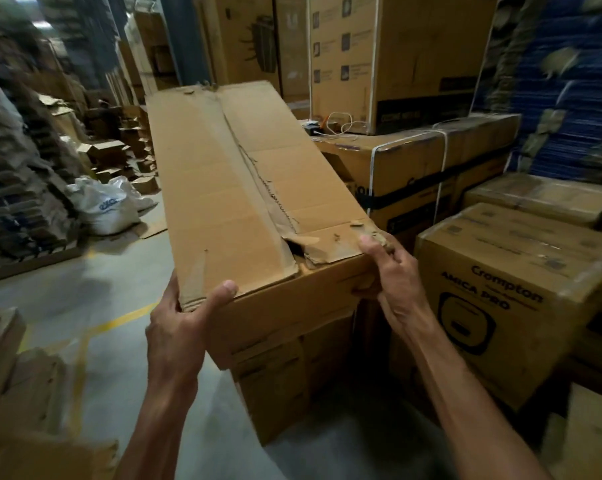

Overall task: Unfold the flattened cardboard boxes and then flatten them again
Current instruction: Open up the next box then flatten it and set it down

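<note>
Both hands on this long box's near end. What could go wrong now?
The right hand pinches a torn, crumpled corner of the long box; it may rip off under a pull.
The ragged centre seam could tear further as the flaps fold.
With the left hand at the other near corner, nothing steers the far end, which may swing into the strapped box beside it.

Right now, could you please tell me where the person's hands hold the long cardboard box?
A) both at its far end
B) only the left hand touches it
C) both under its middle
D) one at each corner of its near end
D: the left hand grips the near-left corner of the long cardboard box with its thumb on top, and the right hand grips the torn near-right corner.
</note>
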### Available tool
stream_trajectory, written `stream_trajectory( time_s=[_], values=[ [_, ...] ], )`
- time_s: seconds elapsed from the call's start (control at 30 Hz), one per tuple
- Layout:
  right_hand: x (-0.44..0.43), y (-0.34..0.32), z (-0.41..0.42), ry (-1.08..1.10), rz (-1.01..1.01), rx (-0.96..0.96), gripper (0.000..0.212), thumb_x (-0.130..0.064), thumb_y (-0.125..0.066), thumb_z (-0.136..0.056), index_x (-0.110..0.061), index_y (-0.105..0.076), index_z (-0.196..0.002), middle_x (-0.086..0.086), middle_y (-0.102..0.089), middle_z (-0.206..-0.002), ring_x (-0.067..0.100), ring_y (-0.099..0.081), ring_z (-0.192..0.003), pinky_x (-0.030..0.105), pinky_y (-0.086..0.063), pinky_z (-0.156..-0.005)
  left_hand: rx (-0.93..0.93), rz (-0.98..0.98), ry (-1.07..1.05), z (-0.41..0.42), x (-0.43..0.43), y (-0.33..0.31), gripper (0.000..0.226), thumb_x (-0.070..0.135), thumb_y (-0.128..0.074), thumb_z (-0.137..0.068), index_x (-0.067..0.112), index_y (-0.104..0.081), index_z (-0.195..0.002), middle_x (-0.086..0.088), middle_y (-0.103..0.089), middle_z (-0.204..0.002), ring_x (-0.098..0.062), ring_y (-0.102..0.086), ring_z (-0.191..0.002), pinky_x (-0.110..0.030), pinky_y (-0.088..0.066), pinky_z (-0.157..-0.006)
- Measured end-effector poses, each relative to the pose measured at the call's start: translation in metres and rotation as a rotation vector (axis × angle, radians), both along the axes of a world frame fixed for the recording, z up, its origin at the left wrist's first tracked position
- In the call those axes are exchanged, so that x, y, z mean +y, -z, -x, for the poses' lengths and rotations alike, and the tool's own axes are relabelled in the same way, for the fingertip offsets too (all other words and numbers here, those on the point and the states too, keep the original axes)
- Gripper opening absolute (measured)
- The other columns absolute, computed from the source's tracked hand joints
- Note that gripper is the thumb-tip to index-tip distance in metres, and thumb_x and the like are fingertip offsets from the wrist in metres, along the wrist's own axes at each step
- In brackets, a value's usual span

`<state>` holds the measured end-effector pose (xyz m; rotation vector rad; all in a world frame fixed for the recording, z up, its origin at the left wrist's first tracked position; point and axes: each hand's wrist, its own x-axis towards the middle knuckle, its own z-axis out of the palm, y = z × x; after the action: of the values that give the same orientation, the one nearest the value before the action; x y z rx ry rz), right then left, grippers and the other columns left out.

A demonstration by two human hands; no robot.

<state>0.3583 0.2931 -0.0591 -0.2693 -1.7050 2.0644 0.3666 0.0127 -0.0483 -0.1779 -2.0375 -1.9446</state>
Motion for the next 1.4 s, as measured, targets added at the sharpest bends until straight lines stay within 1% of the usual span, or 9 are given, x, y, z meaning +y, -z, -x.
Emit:
stream_trajectory(
  time_s=[0.13, 0.27, 0.53, 0.77, 0.9, 1.0, 1.1, 1.23, 1.4],
  values=[
    [0.015, -0.020, -0.038, 0.090, 0.005, 0.062, 0.050, -0.058, -0.072, -0.078, -0.039, -0.068, -0.124, 0.000, -0.068, -0.124, 0.026, -0.066, -0.110, 0.058, -0.062, -0.072, 0.049, -0.021, 0.092, -0.012, 0.016, -0.021, 0.083, 0.062, -0.079, -0.058, 0.037, -0.062, -0.135, 0.004, -0.074, -0.117, -0.023, -0.069, -0.108, -0.055, -0.057, -0.093],
    [0.037, -0.033, -0.073, 0.213, 0.005, 0.102, 0.045, -0.053, -0.073, -0.083, -0.033, -0.070, -0.122, -0.003, -0.072, -0.117, 0.023, -0.068, -0.108, 0.060, -0.060, -0.081, 0.064, -0.020, 0.228, -0.012, 0.041, -0.036, 0.095, 0.066, -0.078, -0.056, 0.035, -0.055, -0.142, 0.003, -0.070, -0.123, -0.023, -0.067, -0.112, -0.052, -0.057, -0.094],
    [0.090, -0.037, -0.138, 0.551, -0.036, 0.093, 0.074, -0.076, -0.075, -0.066, -0.045, -0.061, -0.132, -0.004, -0.067, -0.127, 0.022, -0.065, -0.113, 0.055, -0.058, -0.088, 0.020, -0.037, 0.560, 0.004, 0.124, -0.042, 0.089, 0.062, -0.081, -0.061, 0.032, -0.057, -0.141, 0.007, -0.071, -0.121, -0.013, -0.070, -0.105, -0.033, -0.059, -0.081],
    [0.122, -0.028, -0.163, 0.770, -0.003, 0.050, 0.063, -0.064, -0.073, -0.076, -0.043, -0.060, -0.135, -0.001, -0.063, -0.130, 0.019, -0.064, -0.111, 0.055, -0.061, -0.080, -0.070, 0.006, 0.833, 0.040, 0.203, -0.032, 0.089, 0.061, -0.080, -0.063, 0.029, -0.056, -0.143, 0.004, -0.071, -0.124, -0.019, -0.070, -0.111, -0.046, -0.058, -0.094],
    [0.143, -0.020, -0.156, 0.873, 0.038, 0.022, 0.032, -0.042, -0.070, -0.092, -0.041, -0.063, -0.124, -0.013, -0.064, -0.109, 0.011, -0.063, -0.101, 0.053, -0.061, -0.077, -0.141, 0.019, 0.928, 0.071, 0.248, -0.019, 0.087, 0.057, -0.082, -0.064, 0.026, -0.057, -0.142, 0.002, -0.073, -0.122, -0.021, -0.072, -0.107, -0.043, -0.059, -0.089],
    [0.156, -0.015, -0.139, 0.947, 0.041, -0.011, 0.033, -0.039, -0.068, -0.094, -0.046, -0.057, -0.124, -0.019, -0.057, -0.105, 0.006, -0.058, -0.095, 0.057, -0.060, -0.079, -0.175, 0.031, 0.973, 0.098, 0.276, -0.007, 0.083, 0.056, -0.080, -0.065, 0.025, -0.060, -0.139, 0.001, -0.073, -0.119, -0.019, -0.073, -0.103, -0.034, -0.057, -0.079],
    [0.168, -0.011, -0.115, 1.011, 0.056, -0.044, 0.035, -0.036, -0.069, -0.094, -0.043, -0.058, -0.127, -0.024, -0.049, -0.102, 0.009, -0.053, -0.096, 0.056, -0.059, -0.078, -0.203, 0.066, 1.008, 0.130, 0.300, 0.004, 0.083, 0.059, -0.081, -0.064, 0.025, -0.061, -0.137, 0.002, -0.074, -0.117, -0.021, -0.072, -0.105, -0.040, -0.058, -0.085],
    [0.183, -0.004, -0.078, 1.065, 0.072, -0.072, 0.044, -0.037, -0.070, -0.093, -0.039, -0.058, -0.135, -0.022, -0.052, -0.106, 0.006, -0.053, -0.097, 0.054, -0.059, -0.075, -0.232, 0.088, 1.051, 0.176, 0.329, 0.010, 0.076, 0.058, -0.080, -0.067, 0.028, -0.062, -0.134, 0.004, -0.074, -0.115, -0.021, -0.071, -0.105, -0.046, -0.057, -0.092],
    [0.196, -0.002, -0.040, 1.105, 0.148, -0.063, 0.050, -0.035, -0.070, -0.094, -0.037, -0.054, -0.140, -0.004, -0.051, -0.131, 0.018, -0.049, -0.116, 0.063, -0.055, -0.081, -0.267, 0.126, 1.087, 0.219, 0.364, 0.005, 0.071, 0.058, -0.080, -0.065, 0.030, -0.063, -0.128, 0.004, -0.073, -0.115, -0.020, -0.070, -0.104, -0.041, -0.056, -0.087]
  ],
)
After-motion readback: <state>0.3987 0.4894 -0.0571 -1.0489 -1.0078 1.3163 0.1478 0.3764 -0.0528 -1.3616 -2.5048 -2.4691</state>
